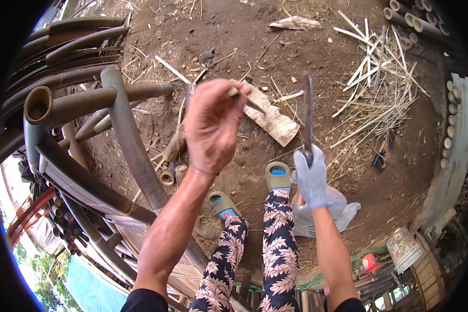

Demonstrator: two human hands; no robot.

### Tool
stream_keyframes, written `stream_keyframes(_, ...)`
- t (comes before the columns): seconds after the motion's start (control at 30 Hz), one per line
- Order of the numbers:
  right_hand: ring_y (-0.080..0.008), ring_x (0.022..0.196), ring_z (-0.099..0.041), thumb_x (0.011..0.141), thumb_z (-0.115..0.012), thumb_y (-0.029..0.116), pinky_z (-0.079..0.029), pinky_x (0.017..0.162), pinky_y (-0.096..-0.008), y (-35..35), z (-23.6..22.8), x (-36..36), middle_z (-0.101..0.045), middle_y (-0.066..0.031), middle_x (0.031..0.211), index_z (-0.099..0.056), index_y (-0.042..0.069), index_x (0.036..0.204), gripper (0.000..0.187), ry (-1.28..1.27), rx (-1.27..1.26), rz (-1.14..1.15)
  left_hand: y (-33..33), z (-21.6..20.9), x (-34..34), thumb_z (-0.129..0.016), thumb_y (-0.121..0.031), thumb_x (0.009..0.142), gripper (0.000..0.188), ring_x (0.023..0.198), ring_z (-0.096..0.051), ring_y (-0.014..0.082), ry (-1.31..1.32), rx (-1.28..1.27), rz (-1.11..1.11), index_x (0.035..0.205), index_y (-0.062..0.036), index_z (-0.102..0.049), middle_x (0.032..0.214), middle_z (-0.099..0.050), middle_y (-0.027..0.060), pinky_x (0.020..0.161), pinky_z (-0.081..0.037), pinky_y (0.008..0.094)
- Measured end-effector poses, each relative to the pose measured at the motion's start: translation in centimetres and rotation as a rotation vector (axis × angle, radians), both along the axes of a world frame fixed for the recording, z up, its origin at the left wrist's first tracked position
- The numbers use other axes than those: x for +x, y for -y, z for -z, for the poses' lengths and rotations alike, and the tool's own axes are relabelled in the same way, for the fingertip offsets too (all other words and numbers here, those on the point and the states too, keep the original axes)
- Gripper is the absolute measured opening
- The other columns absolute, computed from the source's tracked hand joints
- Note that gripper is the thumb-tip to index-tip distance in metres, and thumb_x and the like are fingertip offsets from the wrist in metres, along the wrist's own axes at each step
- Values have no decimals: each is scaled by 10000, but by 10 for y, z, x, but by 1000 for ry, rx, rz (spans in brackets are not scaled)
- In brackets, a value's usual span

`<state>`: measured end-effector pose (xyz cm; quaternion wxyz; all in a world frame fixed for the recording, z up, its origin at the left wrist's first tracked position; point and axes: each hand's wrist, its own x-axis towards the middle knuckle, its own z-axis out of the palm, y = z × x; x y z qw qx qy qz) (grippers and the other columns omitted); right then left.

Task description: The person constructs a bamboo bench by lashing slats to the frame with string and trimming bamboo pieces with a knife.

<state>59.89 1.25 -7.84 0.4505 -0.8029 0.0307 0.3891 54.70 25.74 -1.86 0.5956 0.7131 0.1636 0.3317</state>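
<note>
My left hand is bare and raised in front of me, its fingers curled round a thin stick. The pale end of that stick shows between thumb and fingers; most of it is hidden in the grip. In a whitish-blue glove, my right hand is closed round the handle of a machete. The long dark blade points away from me, upright in the view. On the ground beyond my feet lies a pale, chopped wooden board, partly behind my left hand.
A bamboo frame stands close on my left. Split bamboo strips lie heaped at the far right. An orange-handled saw rests near a plastic bag. A bucket stands at the lower right.
</note>
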Motion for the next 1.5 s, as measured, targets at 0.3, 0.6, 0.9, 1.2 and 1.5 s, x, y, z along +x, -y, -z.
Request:
stream_keyframes(0.3, -257, 876, -683, 994, -573, 204, -534, 793, -362, -11, -183, 23, -678, -188, 996, -529, -24, 1337, 414, 172, 27, -277, 37, -28, 25, -625, 110, 904, 306, 1101, -679, 230, -248, -47, 163, 1131, -43, -488, 1071, -584, 75, 925, -600, 309)
stream_keyframes(0.6, -411, 1075, -656, 975, -613, 194, -527, 920, -433, -22, -188, 23, -657, -280, 1158, -576, -74, 1271, 401, 386, 101, -387, 44, -32, 27, -610, 141, 888, 279, 1137, -672, 260, -298, 31, 247, 1089, -30, -519, 1060, -560, 77, 930, -599, 335)
stream_keyframes(0.9, -404, 1033, -669, 975, -606, 181, -540, 885, -429, -23, -191, 27, -665, -282, 1119, -595, -72, 1233, 362, 319, 92, -403, 45, -36, 27, -587, 162, 885, 299, 1136, -672, 251, -309, 45, 242, 1105, -30, -521, 1040, -556, 82, 941, -594, 321)
stream_keyframes(1.2, -401, 912, -685, 964, -597, 164, -557, 802, -438, -24, -173, 42, -684, -262, 996, -637, -44, 1118, 262, 463, -19, -395, 21, -151, 75, -602, -195, 979, 202, 1072, -664, 273, -666, 529, 102, 1118, -49, -605, 1122, -676, 172, 965, -527, 430)
stream_keyframes(1.5, -427, 870, -667, 960, -560, 262, -544, 758, -479, -46, -106, 24, -691, -227, 931, -668, 47, 1017, 247, 452, -63, -497, -36, 4, 138, -395, -507, 1028, 520, 1368, -450, 305, -603, 943, 49, 1290, -89, -561, 1327, -576, 182, 1196, -245, 516)
